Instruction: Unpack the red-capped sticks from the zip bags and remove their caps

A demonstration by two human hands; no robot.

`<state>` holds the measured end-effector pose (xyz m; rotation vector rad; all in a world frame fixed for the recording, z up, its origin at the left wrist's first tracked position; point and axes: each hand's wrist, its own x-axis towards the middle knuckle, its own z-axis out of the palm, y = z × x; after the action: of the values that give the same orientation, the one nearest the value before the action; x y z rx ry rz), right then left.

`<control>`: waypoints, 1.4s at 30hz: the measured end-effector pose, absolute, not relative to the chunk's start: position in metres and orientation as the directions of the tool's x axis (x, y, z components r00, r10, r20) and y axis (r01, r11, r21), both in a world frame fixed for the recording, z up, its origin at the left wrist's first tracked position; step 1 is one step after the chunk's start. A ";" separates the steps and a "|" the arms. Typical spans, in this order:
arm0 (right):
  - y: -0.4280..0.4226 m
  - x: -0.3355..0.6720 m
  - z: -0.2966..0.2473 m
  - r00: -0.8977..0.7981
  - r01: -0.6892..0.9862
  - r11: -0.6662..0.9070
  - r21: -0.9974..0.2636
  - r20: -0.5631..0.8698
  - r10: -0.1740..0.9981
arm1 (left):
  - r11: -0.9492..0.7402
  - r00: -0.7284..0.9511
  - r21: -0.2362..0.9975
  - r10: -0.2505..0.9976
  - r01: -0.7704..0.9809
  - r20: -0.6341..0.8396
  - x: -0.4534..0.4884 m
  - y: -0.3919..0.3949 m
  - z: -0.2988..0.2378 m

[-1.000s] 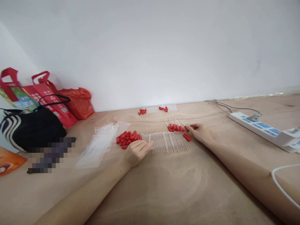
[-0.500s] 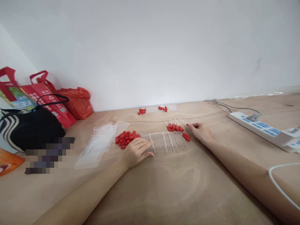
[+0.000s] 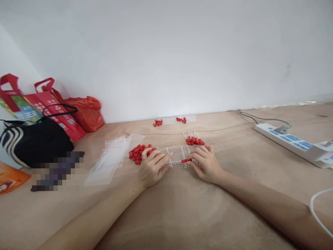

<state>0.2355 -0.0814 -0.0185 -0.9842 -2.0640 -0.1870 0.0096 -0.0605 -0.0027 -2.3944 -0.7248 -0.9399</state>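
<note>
A row of clear thin tubes [image 3: 178, 153] lies side by side on the wooden surface [image 3: 182, 208]. My left hand [image 3: 152, 168] rests with fingers spread on the row's left end, beside a pile of red caps [image 3: 139, 152]. My right hand [image 3: 205, 163] lies on the row's right end and pinches a red cap [image 3: 186, 160] at its near edge. Just behind the row sit a few capped tubes [image 3: 194, 140].
Clear zip bags [image 3: 111, 158] lie to the left. Further left stand a black striped bag [image 3: 31, 140] and red shopping bags [image 3: 56, 111]. More red caps [image 3: 169, 121] lie by the wall. A white power strip [image 3: 293, 144] and a white cable [image 3: 316, 206] are at the right.
My right hand has come from the far right of the row toward me, onto the row's right end, with a red cap. My left hand has barely shifted.
</note>
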 end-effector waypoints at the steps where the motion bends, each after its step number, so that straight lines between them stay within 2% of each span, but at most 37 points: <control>1: -0.082 0.234 -0.019 -0.367 0.691 0.695 -0.196 0.733 0.572 | -0.758 0.626 -0.227 0.289 0.612 0.724 0.011 -0.062 -0.003; 5: -0.080 0.232 -0.022 -0.391 0.693 0.702 -0.165 0.733 0.557 | -0.777 0.631 -0.234 0.254 0.585 0.733 0.013 -0.063 -0.006; 10: -0.077 0.228 -0.025 -0.407 0.728 0.683 -0.062 0.762 0.504 | -0.785 0.640 -0.239 0.243 0.571 0.729 0.014 -0.063 -0.007; 18: -0.080 0.225 -0.023 -0.440 0.702 0.713 -0.004 0.784 0.438 | -0.789 0.686 -0.272 0.243 0.551 0.686 0.018 -0.064 -0.006; 31: -0.087 0.227 -0.020 -0.542 0.654 0.751 0.095 0.751 0.378 | -0.843 0.699 -0.203 0.252 0.498 0.669 0.014 -0.070 -0.006; 36: -0.087 0.233 -0.020 -0.536 0.650 0.756 0.077 0.752 0.383 | -0.839 0.690 -0.191 0.267 0.510 0.673 0.010 -0.070 -0.004; 42: -0.079 0.252 -0.018 -0.343 0.740 0.667 -0.088 0.803 0.487 | -0.790 0.607 -0.112 0.362 0.602 0.708 -0.010 -0.063 -0.008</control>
<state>0.2523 -0.0794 -0.0184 -0.9500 -2.0125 -0.3690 -0.0103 -0.0630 -0.0075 -2.4958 -0.7776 -0.9890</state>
